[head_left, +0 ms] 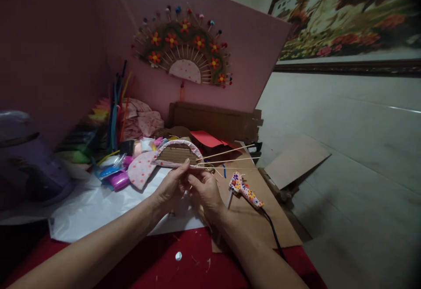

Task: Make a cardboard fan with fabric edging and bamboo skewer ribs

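Observation:
My left hand (pixel 176 181) is closed on the lower edge of a half-round cardboard piece (pixel 176 153), rimmed with pale spotted fabric. Close beside it, my right hand (pixel 205 188) has its fingers bent in at the piece's right corner. Thin wooden sticks (pixel 230 161) stick out to the right from that corner. Behind the piece on the left lies a second fabric-covered piece (pixel 142 169), white with red dots. To the right of my hands, a flower-patterned hot glue gun (pixel 245 189) rests on a brown cardboard sheet (pixel 272 219).
Packets of coloured clay (pixel 119 179) and pipe cleaners (pixel 115 113) are at the left. A decorated fan (pixel 184 48) hangs on a pink board (pixel 243 61) behind. Red paper (pixel 206 139) lies at the back. The glue gun's cord (pixel 273 230) runs toward the front edge.

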The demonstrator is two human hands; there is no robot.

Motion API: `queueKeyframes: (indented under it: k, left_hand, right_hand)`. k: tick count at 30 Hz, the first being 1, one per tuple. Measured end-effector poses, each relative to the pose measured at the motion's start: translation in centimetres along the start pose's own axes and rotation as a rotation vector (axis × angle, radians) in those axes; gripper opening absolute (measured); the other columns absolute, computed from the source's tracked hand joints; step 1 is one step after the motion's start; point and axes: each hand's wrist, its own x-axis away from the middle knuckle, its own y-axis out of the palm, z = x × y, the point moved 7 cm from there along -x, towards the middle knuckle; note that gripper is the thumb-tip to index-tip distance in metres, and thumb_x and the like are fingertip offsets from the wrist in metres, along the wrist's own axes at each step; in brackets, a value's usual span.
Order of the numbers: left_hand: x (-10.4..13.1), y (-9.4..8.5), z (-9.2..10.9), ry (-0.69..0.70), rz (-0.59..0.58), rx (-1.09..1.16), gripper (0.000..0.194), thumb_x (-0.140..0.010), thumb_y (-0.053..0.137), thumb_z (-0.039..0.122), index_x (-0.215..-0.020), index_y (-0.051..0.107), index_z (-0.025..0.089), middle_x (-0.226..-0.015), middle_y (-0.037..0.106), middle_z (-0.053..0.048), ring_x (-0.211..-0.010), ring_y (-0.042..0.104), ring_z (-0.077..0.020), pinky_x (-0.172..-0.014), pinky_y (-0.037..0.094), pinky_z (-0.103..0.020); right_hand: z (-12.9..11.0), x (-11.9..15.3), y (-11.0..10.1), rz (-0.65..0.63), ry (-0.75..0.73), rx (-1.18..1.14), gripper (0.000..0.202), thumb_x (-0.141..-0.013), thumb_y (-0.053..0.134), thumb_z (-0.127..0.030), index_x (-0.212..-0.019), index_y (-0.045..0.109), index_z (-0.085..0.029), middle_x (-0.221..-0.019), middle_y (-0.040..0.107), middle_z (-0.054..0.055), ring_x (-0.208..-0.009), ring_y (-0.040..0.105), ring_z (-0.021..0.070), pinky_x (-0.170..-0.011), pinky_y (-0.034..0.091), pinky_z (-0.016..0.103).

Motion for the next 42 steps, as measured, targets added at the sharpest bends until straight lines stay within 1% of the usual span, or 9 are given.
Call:
queueKeyframes:
  k: [3,7,12,16,19,24,31,36,42]
  left_hand:
    - [-0.3,0.2,-0.9,-0.103,-0.046,-0.032,0.031,-0.077,0.060,0.041,-0.082,0.063,0.011,-0.063,0.063,-0.005,-0.046,0.056,-0.0133,-0.039,0.041,-0.023]
    - [-0.7,0.0,-1.4,-0.129,-0.028,-0.027,0.029,-0.075,0.062,0.041,-0.077,0.060,0.012,-0.054,0.056,-0.001,-0.039,0.050,-0.0108,-0.033,0.035,-0.021]
    - [-1.1,-0.1,-2.2,-0.125,-0.014,-0.019,0.031,-0.074,0.064,0.043,-0.070,0.056,0.013,-0.048,0.051,0.002,-0.036,0.045,-0.0083,-0.034,0.034,-0.019]
    - [-1.3,-0.7,-2.7,-0.093,0.000,0.014,0.032,-0.074,0.065,0.042,-0.064,0.053,0.014,-0.042,0.043,0.005,-0.035,0.041,-0.0070,-0.035,0.033,-0.018]
    - [-1.2,-1.2,-2.8,-0.080,-0.008,-0.016,0.029,-0.075,0.063,0.041,-0.070,0.057,0.013,-0.047,0.048,0.003,-0.038,0.043,-0.0081,-0.035,0.033,-0.019]
    - [-0.7,-1.7,-3.0,-0.074,-0.011,-0.044,0.030,-0.075,0.062,0.043,-0.072,0.058,0.013,-0.050,0.049,0.002,-0.039,0.042,-0.0080,-0.038,0.034,-0.020]
    - [-0.5,-2.1,-3.4,-0.083,-0.004,-0.074,0.033,-0.075,0.062,0.045,-0.065,0.056,0.014,-0.046,0.044,0.004,-0.038,0.039,-0.0073,-0.040,0.032,-0.020]
    - [0.2,-1.4,-2.8,-0.103,-0.060,-0.011,0.030,-0.079,0.057,0.043,-0.071,0.059,0.014,-0.053,0.049,0.002,-0.046,0.045,-0.0095,-0.047,0.039,-0.022]
    - [0.3,-0.8,-2.5,-0.079,-0.163,-0.032,0.033,-0.080,0.054,0.043,-0.060,0.055,0.016,-0.050,0.046,0.001,-0.047,0.047,-0.0119,-0.051,0.042,-0.025]
  right_hand:
    - [0.9,-0.2,-0.3,0.008,0.029,0.042,0.032,-0.069,0.071,-0.036,-0.092,0.064,-0.015,-0.070,0.064,0.001,-0.050,0.053,0.0091,-0.038,0.037,0.017]
    - [1.8,-0.7,-0.8,0.027,0.008,0.008,0.033,-0.070,0.070,-0.041,-0.087,0.062,-0.014,-0.061,0.061,0.000,-0.043,0.051,0.0081,-0.035,0.036,0.017]
    - [2.5,-1.4,-1.5,0.066,-0.017,-0.012,0.031,-0.071,0.069,-0.043,-0.079,0.059,-0.015,-0.052,0.058,-0.003,-0.035,0.045,0.0064,-0.033,0.035,0.017]
    - [2.5,-1.2,-1.7,0.090,0.002,0.026,0.034,-0.069,0.070,-0.045,-0.074,0.058,-0.014,-0.048,0.056,-0.004,-0.031,0.043,0.0057,-0.033,0.036,0.017]
    - [2.2,-0.8,-1.4,0.098,0.038,0.062,0.036,-0.069,0.069,-0.048,-0.075,0.058,-0.014,-0.047,0.056,-0.004,-0.031,0.044,0.0056,-0.032,0.035,0.016]
    - [1.9,-0.3,-1.2,0.112,0.080,0.065,0.035,-0.071,0.067,-0.047,-0.077,0.058,-0.014,-0.047,0.055,-0.004,-0.033,0.043,0.0052,-0.033,0.033,0.015]
    - [2.1,-0.2,-1.4,0.128,0.081,0.060,0.033,-0.071,0.067,-0.045,-0.076,0.059,-0.014,-0.050,0.055,-0.004,-0.036,0.044,0.0054,-0.034,0.034,0.015]
    - [1.2,0.1,-1.1,0.129,0.041,0.072,0.029,-0.074,0.065,-0.043,-0.078,0.059,-0.014,-0.052,0.055,-0.005,-0.036,0.044,0.0048,-0.033,0.033,0.014]
    - [1.3,0.0,-1.3,0.125,0.030,0.081,0.030,-0.073,0.065,-0.044,-0.076,0.058,-0.014,-0.052,0.056,-0.004,-0.036,0.045,0.0047,-0.031,0.032,0.013]
